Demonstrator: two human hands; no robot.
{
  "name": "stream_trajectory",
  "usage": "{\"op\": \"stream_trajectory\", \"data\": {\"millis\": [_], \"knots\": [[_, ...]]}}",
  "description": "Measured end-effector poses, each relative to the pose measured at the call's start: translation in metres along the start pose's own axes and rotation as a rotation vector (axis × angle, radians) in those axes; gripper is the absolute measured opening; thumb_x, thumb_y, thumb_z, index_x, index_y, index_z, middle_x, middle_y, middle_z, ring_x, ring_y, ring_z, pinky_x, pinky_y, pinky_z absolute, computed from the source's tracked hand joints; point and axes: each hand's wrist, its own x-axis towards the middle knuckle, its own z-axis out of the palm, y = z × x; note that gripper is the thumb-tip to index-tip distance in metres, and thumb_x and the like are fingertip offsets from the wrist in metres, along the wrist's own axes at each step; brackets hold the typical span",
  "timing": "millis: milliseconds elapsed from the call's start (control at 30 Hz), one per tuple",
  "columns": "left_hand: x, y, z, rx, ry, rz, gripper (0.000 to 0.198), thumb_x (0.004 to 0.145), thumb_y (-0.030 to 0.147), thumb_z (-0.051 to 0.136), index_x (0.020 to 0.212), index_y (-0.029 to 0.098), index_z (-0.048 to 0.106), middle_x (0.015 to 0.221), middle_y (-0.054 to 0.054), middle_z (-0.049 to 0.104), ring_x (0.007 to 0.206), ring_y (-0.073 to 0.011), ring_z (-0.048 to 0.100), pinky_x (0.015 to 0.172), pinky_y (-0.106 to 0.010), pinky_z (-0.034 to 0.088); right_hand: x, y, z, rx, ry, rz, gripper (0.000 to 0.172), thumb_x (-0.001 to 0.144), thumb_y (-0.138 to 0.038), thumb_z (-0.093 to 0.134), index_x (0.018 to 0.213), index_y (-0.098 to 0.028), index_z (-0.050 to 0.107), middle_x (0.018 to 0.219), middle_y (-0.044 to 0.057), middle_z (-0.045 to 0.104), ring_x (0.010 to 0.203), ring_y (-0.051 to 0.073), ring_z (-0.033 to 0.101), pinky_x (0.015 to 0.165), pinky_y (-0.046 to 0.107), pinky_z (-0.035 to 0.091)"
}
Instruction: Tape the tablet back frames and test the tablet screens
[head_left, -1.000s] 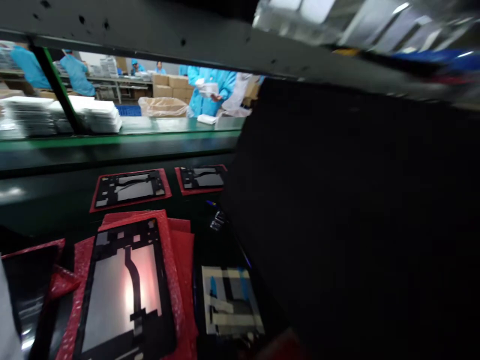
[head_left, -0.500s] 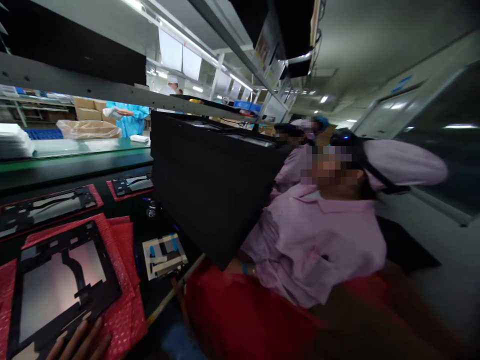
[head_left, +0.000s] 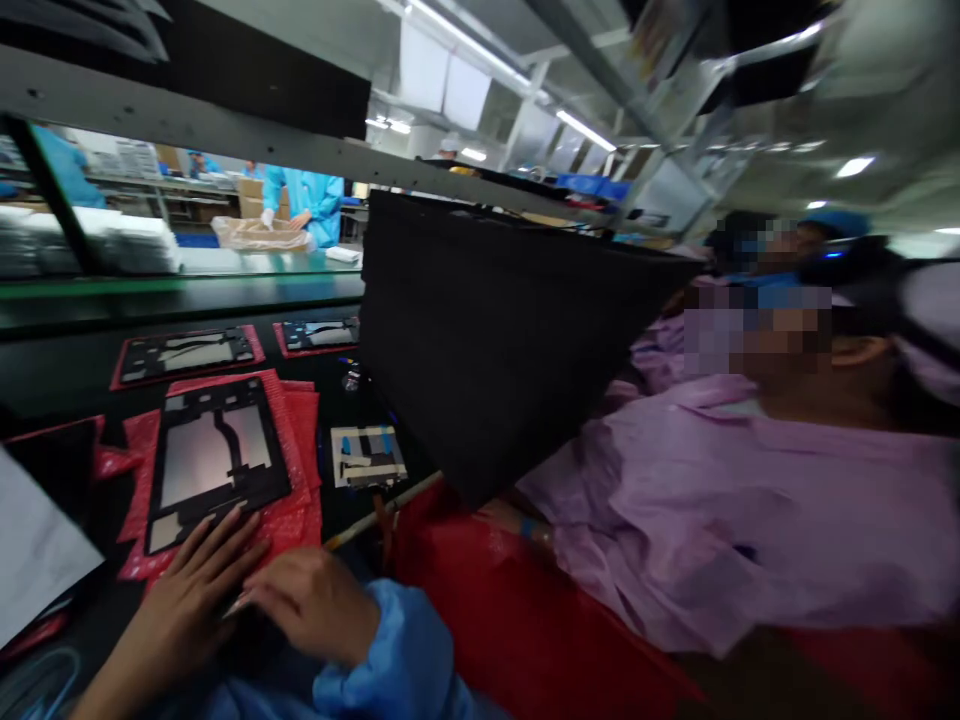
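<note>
My left hand (head_left: 176, 590) rests with spread fingers on the lower edge of a black-framed display panel (head_left: 214, 455), which lies on a red bubble bag (head_left: 296, 470). My right hand (head_left: 311, 605) sits close beside it, its fingers curled toward a thin pale strip (head_left: 238, 603) between my hands. Whether that hand grips the strip, I cannot tell. A taped flat module (head_left: 367, 456) lies to the right of the bag, out of reach of my fingers.
Two red-edged black panels (head_left: 184, 357) lie farther along the bench. A white sheet (head_left: 34, 545) lies at left. A large black board (head_left: 487, 340) stands at right, beside a co-worker in a lilac smock (head_left: 750, 510). Blue-gowned people work beyond a green belt.
The view has swung right and upward since the oldest frame. My hands have come in from the bottom edge, from only fingertips half a second ago to both hands at the panel.
</note>
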Motion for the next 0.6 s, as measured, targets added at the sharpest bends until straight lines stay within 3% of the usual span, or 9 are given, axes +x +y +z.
{"op": "stream_trajectory", "data": {"millis": [67,200,400,600], "knots": [[0.004,0.005,-0.009,0.0,-0.011,-0.038,0.055,0.078,0.032,0.06,0.132,0.026,0.051,0.142,-0.007,0.049,0.136,-0.0268,0.037,0.115,-0.043,0.017,0.015,0.006,-0.001,0.072,0.038,-0.044,0.02,0.094,-0.029,0.045,0.101,-0.023,0.063,0.093,-0.001,0.07,0.088,0.012,0.063,0.083,0.024,0.049],[0.011,0.014,-0.021,-0.042,-0.017,-0.123,0.057,0.072,0.023,0.061,0.129,0.023,0.054,0.141,-0.009,0.05,0.134,-0.028,0.039,0.114,-0.046,0.02,0.032,0.021,0.006,0.106,0.202,0.019,0.022,0.093,-0.026,0.044,0.099,-0.019,0.064,0.09,0.003,0.07,0.086,0.016,0.062,0.082,0.03,0.049],[0.012,0.011,-0.024,-0.023,-0.067,-0.094,0.055,0.077,0.03,0.061,0.131,0.023,0.052,0.143,-0.007,0.048,0.136,-0.0273,0.037,0.114,-0.044,0.019,0.001,0.014,0.022,0.157,0.258,0.067,0.02,0.091,-0.025,0.049,0.107,-0.022,0.062,0.11,0.004,0.065,0.104,0.015,0.057,0.094,0.033,0.045],[0.007,0.003,-0.02,0.004,-0.119,-0.054,0.062,0.08,0.041,0.06,0.138,0.026,0.043,0.147,-0.007,0.043,0.138,-0.0294,0.031,0.114,-0.047,0.017,-0.018,-0.004,0.009,0.169,0.301,-0.012,0.021,0.089,-0.021,0.051,0.107,-0.021,0.061,0.112,0.006,0.064,0.106,0.015,0.055,0.099,0.035,0.042]]}}
